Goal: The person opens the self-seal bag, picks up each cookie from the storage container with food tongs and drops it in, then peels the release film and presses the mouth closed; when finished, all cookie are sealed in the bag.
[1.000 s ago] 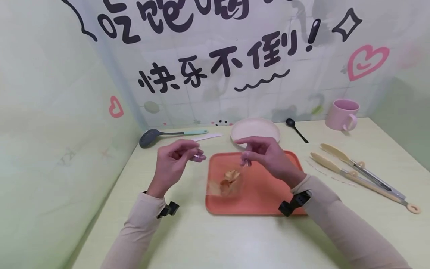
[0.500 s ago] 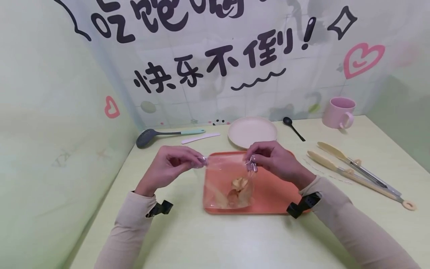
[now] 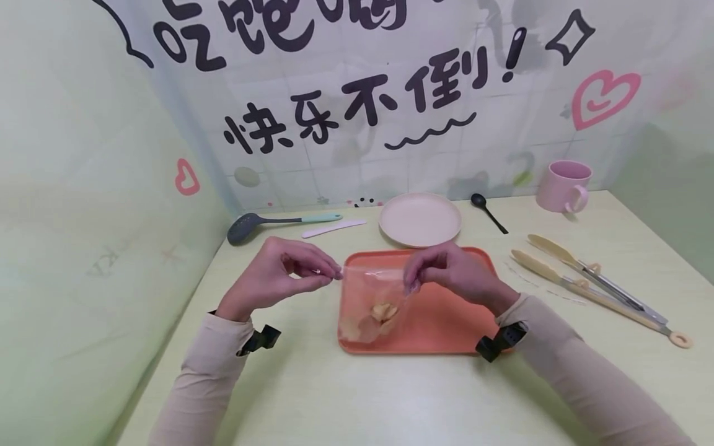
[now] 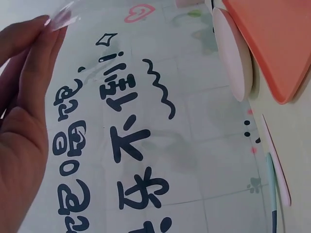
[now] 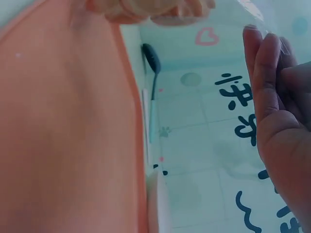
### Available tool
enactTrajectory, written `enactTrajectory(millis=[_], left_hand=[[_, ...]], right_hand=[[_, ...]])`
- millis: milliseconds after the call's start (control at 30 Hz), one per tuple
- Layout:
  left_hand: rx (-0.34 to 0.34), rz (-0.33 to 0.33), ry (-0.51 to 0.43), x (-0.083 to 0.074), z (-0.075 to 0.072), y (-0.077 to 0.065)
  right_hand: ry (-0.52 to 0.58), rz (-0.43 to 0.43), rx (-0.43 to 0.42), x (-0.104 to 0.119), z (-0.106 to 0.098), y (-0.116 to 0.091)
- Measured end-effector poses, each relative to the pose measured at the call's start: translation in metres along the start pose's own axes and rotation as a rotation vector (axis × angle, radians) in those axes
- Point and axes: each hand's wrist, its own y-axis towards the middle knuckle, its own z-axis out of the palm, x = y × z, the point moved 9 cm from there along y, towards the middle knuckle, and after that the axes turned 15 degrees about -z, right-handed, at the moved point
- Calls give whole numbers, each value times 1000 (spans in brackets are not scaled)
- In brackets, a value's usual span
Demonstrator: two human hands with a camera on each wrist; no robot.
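A clear plastic bag (image 3: 362, 291) hangs between both hands over the orange tray (image 3: 452, 328). Several tan, flat pieces (image 3: 383, 311), perhaps chips or dried slices, lie together near the bag's bottom. My left hand (image 3: 284, 272) pinches the bag's upper left corner between thumb and fingertips. The upper right edge is pinched by my right hand (image 3: 454, 272). In the left wrist view a shiny bit of the bag (image 4: 65, 17) sticks out past the fingertips. Blurred pieces (image 5: 150, 9) show at the top of the right wrist view, beside the right fingers.
Behind the tray stands a pink plate (image 3: 420, 220). A slotted ladle (image 3: 245, 228) and a pink knife (image 3: 333, 228) lie at the back left. To the right are a black spoon (image 3: 488, 212), a pink mug (image 3: 563, 187) and tongs (image 3: 591, 288). Walls enclose the table.
The right hand came down and spread the bag out with the left. Since half a second ago, the bag's contents have shifted slightly left and the right hand has lowered slightly.
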Motion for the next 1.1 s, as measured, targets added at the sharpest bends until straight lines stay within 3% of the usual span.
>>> enactTrajectory(millis=[167,333,467,600,833,1100], left_hand=[[55,-32,47,-4,0,-1],[25,-25,140,-11,-2,-4],[-9,-4,236,-19,-4,-6],[-20,8,287,-24,-3,-6],[-9,1,323,-31,-2,-3],[-53,62,366,-39,-11,-8]], right_hand=[[-227,-35,42,2,4,2],[-512,-118,85,14,7,9],[-634,-217,163,25,18,22],[-638,-270,230,40,36,42],[-543,-319,309,58,70,78],[-541,-274,295,54,72,83]])
